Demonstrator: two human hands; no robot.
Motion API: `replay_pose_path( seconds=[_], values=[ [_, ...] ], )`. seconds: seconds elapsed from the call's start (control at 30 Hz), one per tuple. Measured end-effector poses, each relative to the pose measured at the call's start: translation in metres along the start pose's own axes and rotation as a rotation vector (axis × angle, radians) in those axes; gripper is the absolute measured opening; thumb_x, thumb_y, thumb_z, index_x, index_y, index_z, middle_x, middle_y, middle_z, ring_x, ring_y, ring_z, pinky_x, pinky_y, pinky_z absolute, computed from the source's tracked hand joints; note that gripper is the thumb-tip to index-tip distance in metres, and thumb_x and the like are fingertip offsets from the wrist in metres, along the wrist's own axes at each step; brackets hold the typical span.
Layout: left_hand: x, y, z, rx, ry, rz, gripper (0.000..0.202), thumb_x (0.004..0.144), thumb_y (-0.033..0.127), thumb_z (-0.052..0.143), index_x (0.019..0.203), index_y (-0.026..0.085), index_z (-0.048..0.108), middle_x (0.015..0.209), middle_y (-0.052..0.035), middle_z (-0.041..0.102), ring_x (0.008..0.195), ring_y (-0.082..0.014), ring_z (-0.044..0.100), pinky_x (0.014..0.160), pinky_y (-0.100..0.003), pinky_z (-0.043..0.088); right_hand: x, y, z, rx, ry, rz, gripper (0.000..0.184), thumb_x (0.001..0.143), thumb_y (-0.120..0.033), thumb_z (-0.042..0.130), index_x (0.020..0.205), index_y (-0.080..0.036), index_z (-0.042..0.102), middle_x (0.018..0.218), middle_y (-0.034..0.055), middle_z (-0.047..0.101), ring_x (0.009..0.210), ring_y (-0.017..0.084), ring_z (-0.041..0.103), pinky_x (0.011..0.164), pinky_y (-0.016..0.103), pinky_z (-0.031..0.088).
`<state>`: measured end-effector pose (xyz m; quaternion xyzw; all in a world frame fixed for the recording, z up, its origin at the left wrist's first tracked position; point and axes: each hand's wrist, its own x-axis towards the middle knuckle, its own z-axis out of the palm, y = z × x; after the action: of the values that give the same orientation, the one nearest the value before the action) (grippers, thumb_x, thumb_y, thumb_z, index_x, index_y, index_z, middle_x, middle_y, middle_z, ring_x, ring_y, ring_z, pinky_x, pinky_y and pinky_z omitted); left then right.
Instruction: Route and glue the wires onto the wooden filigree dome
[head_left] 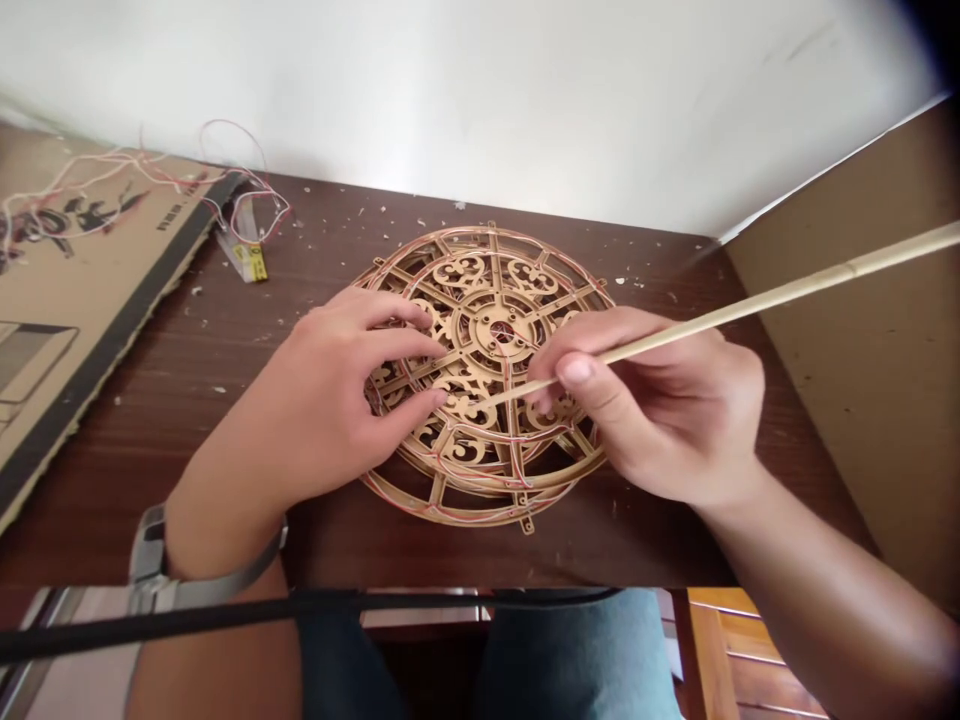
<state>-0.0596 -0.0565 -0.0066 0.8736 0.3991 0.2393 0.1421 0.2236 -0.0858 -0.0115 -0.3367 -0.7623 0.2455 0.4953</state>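
A round, golden-brown openwork frame [491, 250] with spokes, scroll shapes and a ringed hub lies on the dark table. It looks like several such wheels stacked. Red and white wires run along its rims and spokes. My left hand [345, 385] rests on the frame's left side, fingers spread. Pinched between thumb and fingers of my right hand [660, 400] is a thin wooden stick [750, 307]. Its narrow tip reaches down to the scrollwork left of the lower spoke; whether it touches a wire I cannot tell. My right fingers hide part of the frame's right side.
At the left lies a flat cardboard box [180, 255] with loose red and white wires [112, 160] on it. A small clear and yellow strip [251, 258] is beside it. White crumbs dot the dark table [247, 340]. A brown board [862, 330] stands at right, and a white wall [450, 100] behind.
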Motion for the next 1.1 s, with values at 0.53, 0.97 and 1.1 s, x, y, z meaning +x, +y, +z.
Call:
replay_pose_path(
  seconds=[0.53, 0.97, 1.1],
  values=[
    [0.001, -0.0002, 0.0037, -0.025, -0.038, -0.025, 0.026, 0.101, 0.042, 0.082, 0.123, 0.029, 0.086, 0.144, -0.0068, 0.077, 0.137, -0.037, 0.072, 0.12, -0.059, 0.06, 0.0003, 0.0049, 0.0056, -0.001, -0.149, -0.132, 0.01, 0.111, -0.016, 0.074, 0.109, -0.025, 0.078, 0.091, 0.0021, 0.083, 0.077, 0.017, 0.08, 0.07, 0.032, 0.067],
    [0.0012, -0.001, 0.0035, -0.058, -0.03, -0.031, 0.025, 0.101, 0.044, 0.082, 0.121, 0.03, 0.088, 0.145, -0.0074, 0.079, 0.138, -0.0364, 0.072, 0.119, -0.059, 0.059, 0.0, -0.0002, 0.006, -0.034, 0.103, 0.068, 0.018, 0.117, -0.031, 0.072, 0.102, -0.029, 0.082, 0.084, 0.0003, 0.082, 0.065, 0.017, 0.077, 0.056, 0.031, 0.063],
    [0.0023, -0.0009, 0.0036, -0.061, -0.016, -0.045, 0.022, 0.108, 0.039, 0.071, 0.115, 0.031, 0.089, 0.142, -0.005, 0.081, 0.135, -0.034, 0.075, 0.121, -0.056, 0.058, 0.0002, 0.0012, 0.0051, -0.02, 0.255, 0.051, 0.019, 0.116, -0.036, 0.075, 0.101, -0.03, 0.083, 0.091, 0.0014, 0.081, 0.068, 0.017, 0.077, 0.059, 0.035, 0.064]
  ],
)
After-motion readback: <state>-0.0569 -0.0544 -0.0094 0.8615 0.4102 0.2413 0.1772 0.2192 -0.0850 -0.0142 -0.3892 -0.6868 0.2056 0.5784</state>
